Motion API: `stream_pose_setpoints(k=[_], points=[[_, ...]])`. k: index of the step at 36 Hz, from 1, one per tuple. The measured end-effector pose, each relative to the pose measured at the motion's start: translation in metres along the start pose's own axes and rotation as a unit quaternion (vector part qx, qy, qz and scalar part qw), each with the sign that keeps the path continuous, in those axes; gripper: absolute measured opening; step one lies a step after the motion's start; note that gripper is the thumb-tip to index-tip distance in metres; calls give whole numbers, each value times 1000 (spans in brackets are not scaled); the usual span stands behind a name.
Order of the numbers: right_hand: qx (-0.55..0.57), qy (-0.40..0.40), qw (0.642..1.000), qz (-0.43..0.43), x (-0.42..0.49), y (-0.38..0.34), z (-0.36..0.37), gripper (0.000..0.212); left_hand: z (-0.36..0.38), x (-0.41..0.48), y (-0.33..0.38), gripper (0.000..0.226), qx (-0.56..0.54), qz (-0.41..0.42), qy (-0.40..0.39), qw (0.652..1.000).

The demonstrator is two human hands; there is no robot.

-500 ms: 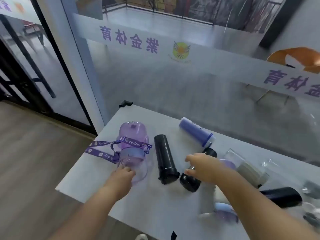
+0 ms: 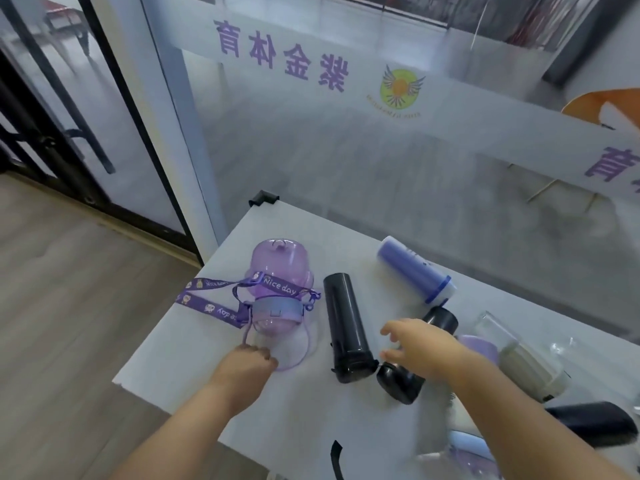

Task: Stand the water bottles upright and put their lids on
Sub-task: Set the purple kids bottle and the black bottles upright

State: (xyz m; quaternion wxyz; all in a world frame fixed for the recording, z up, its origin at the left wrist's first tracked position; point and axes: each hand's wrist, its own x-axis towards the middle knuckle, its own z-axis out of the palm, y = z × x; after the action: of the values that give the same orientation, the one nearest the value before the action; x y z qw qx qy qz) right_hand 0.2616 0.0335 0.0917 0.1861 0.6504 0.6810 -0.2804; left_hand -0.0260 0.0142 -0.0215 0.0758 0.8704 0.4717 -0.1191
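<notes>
A translucent purple bottle (image 2: 280,271) with a purple "Nice day" strap (image 2: 211,303) lies on its side on the white table (image 2: 194,368). Its clear lid (image 2: 294,351) hangs open towards me, and my left hand (image 2: 247,362) curls its fingers on that lid's near rim. A black bottle (image 2: 346,327) lies beside it. My right hand (image 2: 419,348) hovers with fingers spread over a second black bottle (image 2: 401,382), which also lies flat. A blue-purple bottle (image 2: 412,271) lies further back.
At the right lie a clear bottle with a grey sleeve (image 2: 530,365), another black bottle (image 2: 592,424) and a pale blue item (image 2: 464,445), blurred. A glass wall (image 2: 346,150) stands right behind the table. The table's left edge drops to a wooden floor (image 2: 69,306).
Both hands stay almost where they were. The fingers of my right hand have spread a little over the second black bottle.
</notes>
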Motion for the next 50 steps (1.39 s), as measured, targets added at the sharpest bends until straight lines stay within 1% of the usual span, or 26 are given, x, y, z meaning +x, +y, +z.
stream_pose_setpoints(k=[2, 4, 7, 9, 10, 11, 12, 14, 17, 20, 28, 32, 37, 38, 40, 41, 45, 50], points=[[2, 0, 1000, -3, 3, 0, -2, 45, -13, -4, -3, 30, -10, 0, 44, 999], [3, 2, 1000, -4, 5, 1, -4, 46, -24, -3, -9, 21, -31, 2, 114, 993], [3, 3, 1000, -7, 8, 2, -7, 46, -39, 3, -15, 27, -112, -15, 151, 982], [8, 3, 1000, -9, 10, 2, -9, 47, -53, 4, -16, 19, -169, -11, 166, 971], [11, 4, 1000, -9, 10, 2, -9, 47, -63, 5, -15, 13, -196, -17, 161, 967], [14, 5, 1000, -10, 11, 2, -10, 47, -74, 7, -13, 10, -215, -29, 138, 966], [16, 5, 1000, -12, 12, 2, -11, 47, -84, 9, -11, 16, -222, -45, 109, 968], [21, 8, 1000, -16, 12, 2, -13, 47, -95, 12, -8, 26, -230, -50, 91, 968], [24, 12, 999, -22, 13, 2, -17, 47, -106, 14, -9, 29, -239, -52, 93, 965], [25, 16, 999, -25, 14, 2, -22, 47, -119, 15, -17, 23, -259, -54, 101, 959], [34, 18, 999, -35, 17, 4, -29, 47, -163, 25, -37, 9, -290, -64, 187, 936], [40, 16, 998, -45, 21, 2, -31, 47, -172, 34, -48, 17, -301, -86, 177, 933], [46, 5, 998, -52, 27, -1, -31, 47, -175, 45, -56, 10, -324, -103, 141, 930], [48, 2, 997, -52, 27, -1, -31, 47, -175, 45, -56, 9, -325, -99, 133, 931], [53, -5, 997, -55, 29, -1, -31, 47, -174, 44, -55, 21, -322, -81, 119, 936], [54, -7, 997, -56, 29, -1, -30, 47, -172, 43, -54, 23, -319, -74, 112, 938], [53, -7, 997, -56, 29, 2, -27, 47, -163, 36, -44, 11, -313, -50, 99, 943], [48, -7, 997, -53, 30, 4, -21, 47, -139, 24, -32, 10, -258, -1, 115, 959]])
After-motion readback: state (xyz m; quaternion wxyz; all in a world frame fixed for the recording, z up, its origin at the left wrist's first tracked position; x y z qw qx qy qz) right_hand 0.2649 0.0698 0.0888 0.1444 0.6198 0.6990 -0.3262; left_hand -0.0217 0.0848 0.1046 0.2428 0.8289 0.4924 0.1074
